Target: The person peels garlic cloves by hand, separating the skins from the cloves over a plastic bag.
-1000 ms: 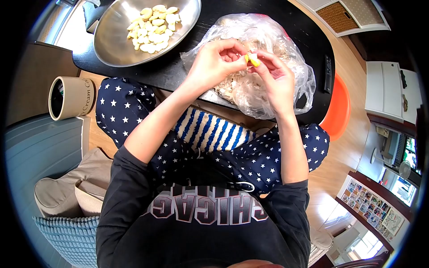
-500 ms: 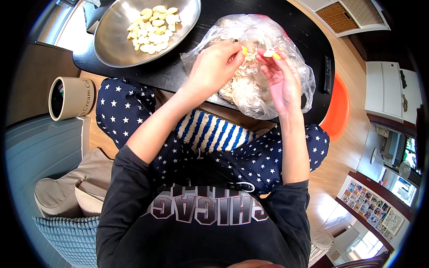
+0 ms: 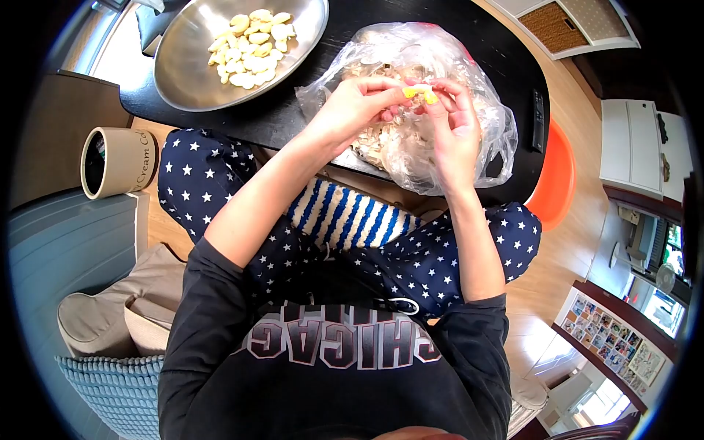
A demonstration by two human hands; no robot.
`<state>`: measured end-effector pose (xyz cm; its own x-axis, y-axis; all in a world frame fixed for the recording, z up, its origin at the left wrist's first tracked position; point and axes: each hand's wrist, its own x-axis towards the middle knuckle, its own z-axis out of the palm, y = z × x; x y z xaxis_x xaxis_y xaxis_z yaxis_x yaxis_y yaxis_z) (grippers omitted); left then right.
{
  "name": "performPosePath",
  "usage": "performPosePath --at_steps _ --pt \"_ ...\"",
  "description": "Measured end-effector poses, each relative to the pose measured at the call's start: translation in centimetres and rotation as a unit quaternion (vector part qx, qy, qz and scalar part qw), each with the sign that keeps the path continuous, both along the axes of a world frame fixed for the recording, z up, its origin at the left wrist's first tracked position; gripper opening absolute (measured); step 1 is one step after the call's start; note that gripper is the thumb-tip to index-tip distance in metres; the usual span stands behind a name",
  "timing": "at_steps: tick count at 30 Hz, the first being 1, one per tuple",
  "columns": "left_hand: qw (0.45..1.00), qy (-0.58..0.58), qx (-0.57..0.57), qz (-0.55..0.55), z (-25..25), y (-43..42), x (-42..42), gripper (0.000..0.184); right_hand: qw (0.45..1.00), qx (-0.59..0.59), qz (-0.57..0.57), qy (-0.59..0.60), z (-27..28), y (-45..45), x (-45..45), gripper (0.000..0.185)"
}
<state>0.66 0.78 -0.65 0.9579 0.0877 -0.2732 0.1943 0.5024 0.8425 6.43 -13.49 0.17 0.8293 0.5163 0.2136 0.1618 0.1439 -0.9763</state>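
My left hand (image 3: 361,110) and my right hand (image 3: 456,130) meet above a clear plastic bag. Both are closed in a pinch, with a small pale garlic clove (image 3: 421,89) between their fingertips. Something yellow shows at the tip of each thumb; I cannot tell what it is. Below them the plastic bag (image 3: 490,88) lies open on the table, holding papery garlic skins (image 3: 375,149) and pale pieces partly hidden by my hands. To the left, a steel bowl (image 3: 180,70) holds a pile of peeled garlic cloves (image 3: 253,51).
The black table (image 3: 293,121) carries a dark remote control (image 3: 538,121) at its right edge. An orange seat (image 3: 554,180) stands beyond that edge. A cream canister (image 3: 136,158) is at the left. My legs and a striped cloth (image 3: 352,216) are below the table.
My hands have come together. The clove my right hand held apart is now between both hands' fingertips, and my right hand has moved left. The bowl and bag stay in place.
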Motion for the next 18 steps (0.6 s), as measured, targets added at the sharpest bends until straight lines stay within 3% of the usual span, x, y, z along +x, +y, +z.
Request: performPosePath --at_steps 6,13,16,18 --pt "0.999 0.016 -0.037 0.028 -0.25 -0.04 -0.05 0.017 0.997 -0.042 -0.026 -0.057 -0.36 0.06 -0.27 0.021" --pt "0.996 -0.018 0.084 0.032 -0.13 -0.01 -0.11 0.015 0.995 -0.053 -0.034 -0.074 -0.32 -0.07 -0.26 0.02" --pt "0.994 -0.017 0.1 0.034 -0.05 -0.12 -0.14 0.015 0.997 -0.012 -0.039 -0.057 -0.2 -0.07 -0.13 0.019" --pt "0.994 -0.015 0.106 0.037 -0.04 -0.13 -0.17 0.016 0.998 0.019 -0.046 0.031 0.09 -0.18 0.02 0.018"
